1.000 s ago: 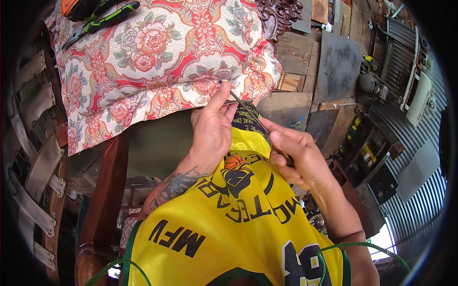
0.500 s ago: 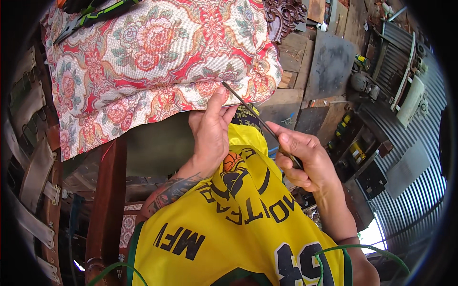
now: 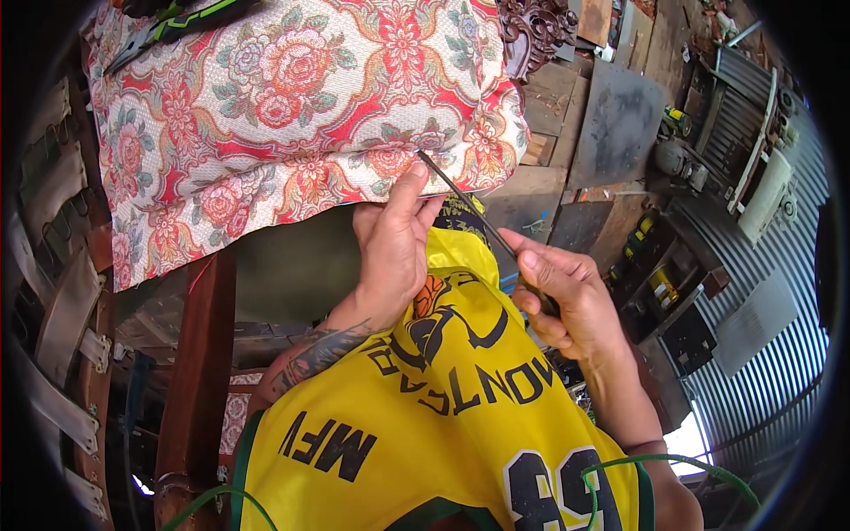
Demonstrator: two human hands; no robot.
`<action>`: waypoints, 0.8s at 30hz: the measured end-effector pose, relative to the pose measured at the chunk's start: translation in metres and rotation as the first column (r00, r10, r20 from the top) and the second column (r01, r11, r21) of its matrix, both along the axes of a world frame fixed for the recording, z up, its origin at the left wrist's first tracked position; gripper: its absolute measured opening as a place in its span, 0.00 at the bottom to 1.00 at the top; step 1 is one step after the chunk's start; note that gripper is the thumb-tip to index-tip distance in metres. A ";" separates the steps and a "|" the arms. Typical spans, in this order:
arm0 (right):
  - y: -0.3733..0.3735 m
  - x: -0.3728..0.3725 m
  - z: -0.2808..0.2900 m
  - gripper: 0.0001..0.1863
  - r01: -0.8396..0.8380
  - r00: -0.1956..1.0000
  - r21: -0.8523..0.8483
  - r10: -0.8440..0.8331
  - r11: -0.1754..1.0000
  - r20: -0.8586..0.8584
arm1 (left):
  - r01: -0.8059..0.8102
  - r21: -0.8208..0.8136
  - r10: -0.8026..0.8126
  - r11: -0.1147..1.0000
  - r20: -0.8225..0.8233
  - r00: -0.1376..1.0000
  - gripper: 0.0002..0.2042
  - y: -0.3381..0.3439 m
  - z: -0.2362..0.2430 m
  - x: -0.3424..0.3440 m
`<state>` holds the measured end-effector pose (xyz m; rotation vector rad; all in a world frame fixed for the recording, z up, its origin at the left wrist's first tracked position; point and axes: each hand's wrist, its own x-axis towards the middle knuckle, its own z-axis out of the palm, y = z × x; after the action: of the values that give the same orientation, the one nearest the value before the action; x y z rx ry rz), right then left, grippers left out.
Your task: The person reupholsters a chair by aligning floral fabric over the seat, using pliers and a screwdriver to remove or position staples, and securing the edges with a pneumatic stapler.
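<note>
Along the cloth [image 3: 301, 115] edge, the left hand [image 3: 394, 234] pinches it, best kept taut, while the right hand [image 3: 565, 292] grips the tool [image 3: 460, 196].

A yellow sleeveless jersey [image 3: 403, 465] is worn, trimmed in dark green at neckline and armholes and printed with dark lettering and large white-edged numerals. An orange basketball emblem [image 3: 428, 299] is set among curved dark shapes. The left forearm [image 3: 320, 356] is marked by a tattoo. Below, a dark lower garment [image 3: 457, 219] is patterned with yellow lettering.
</note>
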<state>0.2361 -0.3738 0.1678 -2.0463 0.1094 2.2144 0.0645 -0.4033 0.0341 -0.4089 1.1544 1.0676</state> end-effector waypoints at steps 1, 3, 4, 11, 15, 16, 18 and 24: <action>-0.002 -0.007 0.002 0.24 0.026 0.999 -0.013 -0.025 1.000 0.027 | 0.001 0.005 -0.001 1.000 -0.012 1.000 0.18 0.000 0.001 0.001; -0.006 -0.019 0.002 0.24 0.097 0.994 -0.048 -0.094 0.994 0.059 | 0.002 0.010 -0.002 1.000 -0.024 1.000 0.18 0.000 0.000 0.003; -0.006 -0.020 0.002 0.24 0.098 0.994 -0.048 -0.095 0.994 0.059 | 0.007 0.003 -0.007 1.000 -0.035 0.999 0.18 -0.002 -0.001 0.003; -0.002 -0.024 -0.002 0.19 -0.398 0.913 0.168 0.371 0.902 0.171 | 0.029 -0.001 -0.029 1.000 -0.038 0.999 0.18 -0.009 -0.011 0.005; -0.004 -0.022 -0.002 0.18 -0.757 0.650 0.287 0.632 0.587 0.422 | 0.002 0.013 -0.001 1.000 -0.027 1.000 0.19 -0.006 -0.004 0.006; 0.004 -0.028 0.006 0.17 -0.831 0.556 0.284 0.680 0.479 0.478 | -0.015 0.020 0.015 1.000 -0.031 0.999 0.19 -0.005 -0.004 0.007; 0.007 -0.032 0.010 0.16 -0.894 0.448 0.263 0.714 0.363 0.538 | -0.030 0.027 0.031 0.999 -0.024 0.999 0.19 -0.006 -0.006 0.008; 0.011 -0.046 0.021 0.15 -0.978 0.164 0.207 0.664 0.014 0.730 | -0.027 0.046 0.028 0.999 -0.006 1.000 0.17 -0.005 -0.010 0.007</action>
<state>0.1901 -0.3630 0.1892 -2.1709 -2.3039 1.3821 0.0712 -0.4088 0.0245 -0.3862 1.1307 1.1182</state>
